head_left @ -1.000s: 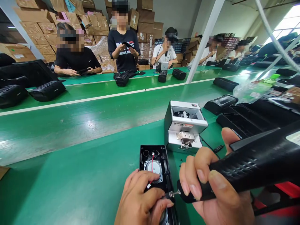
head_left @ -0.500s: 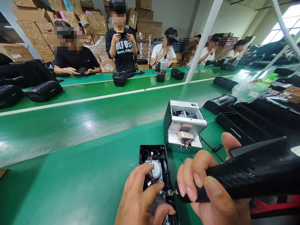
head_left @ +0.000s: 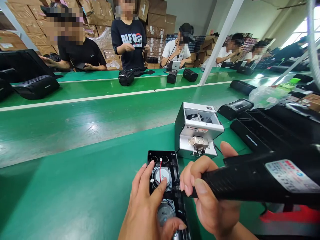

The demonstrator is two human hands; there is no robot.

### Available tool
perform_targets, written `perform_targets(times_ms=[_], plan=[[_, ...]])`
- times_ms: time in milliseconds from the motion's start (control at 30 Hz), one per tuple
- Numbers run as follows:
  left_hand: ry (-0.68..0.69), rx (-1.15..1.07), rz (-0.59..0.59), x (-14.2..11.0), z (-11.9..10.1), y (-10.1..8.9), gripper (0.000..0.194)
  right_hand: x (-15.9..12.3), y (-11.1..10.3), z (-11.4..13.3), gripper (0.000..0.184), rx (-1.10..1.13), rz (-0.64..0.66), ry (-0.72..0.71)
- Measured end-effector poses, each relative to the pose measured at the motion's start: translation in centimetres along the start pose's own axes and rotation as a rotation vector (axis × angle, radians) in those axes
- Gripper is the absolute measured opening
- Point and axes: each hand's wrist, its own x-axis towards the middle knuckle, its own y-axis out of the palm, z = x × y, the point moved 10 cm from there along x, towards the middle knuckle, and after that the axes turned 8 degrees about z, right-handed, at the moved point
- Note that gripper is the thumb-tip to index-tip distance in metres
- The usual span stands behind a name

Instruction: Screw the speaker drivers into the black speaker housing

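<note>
A narrow black speaker housing [head_left: 177, 166] lies on the green bench with its inside facing up. Two round drivers show in it: the upper speaker driver [head_left: 167, 173], with red and black wires and white plugs, and the lower speaker driver [head_left: 166, 213], partly covered. My left hand [head_left: 146, 203] steadies the housing from the left, its index finger on the upper driver and its thumb near the right wall. A black electric screwdriver [head_left: 240, 181] is gripped in my right hand [head_left: 212, 196], pointing left. Its tip is at the housing's right side, near the upper driver's lower corner.
A white and black screw feeder [head_left: 200, 128] stands just behind the housing. Black speaker shells [head_left: 260, 131] and a clear plastic bag [head_left: 263, 95] crowd the right side. Across the green work surface, several people work at the far bench, with a slanted white post [head_left: 220, 43] between.
The screwdriver has moved left, its tip shifting up the housing to near the upper driver. My left index finger now rests on that driver, and more of the lower driver shows. The view has tilted down slightly.
</note>
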Motion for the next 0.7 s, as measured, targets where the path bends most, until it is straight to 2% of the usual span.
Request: perform_targets(times_ms=[300,433,533,700], plan=[[-0.060,-0.059,0.060,0.1,0.3,0.3,0.093,-0.7,-0.1,-1.4,0.064,0.027,0.049,0.021],[-0.110,-0.108,0.107,0.2,0.4,0.7,0.091,-1.2,0.4,-1.3,0.051,-0.013,0.141,-0.014],[-0.146,-0.145,0.124,0.1,0.5,0.9,0.088,-1.2,0.6,-1.0,0.043,-0.024,0.159,-0.024],[-0.254,-0.204,0.144,-0.3,1.4,1.1,0.075,-1.3,0.6,-1.3,0.047,-0.041,0.172,-0.001]])
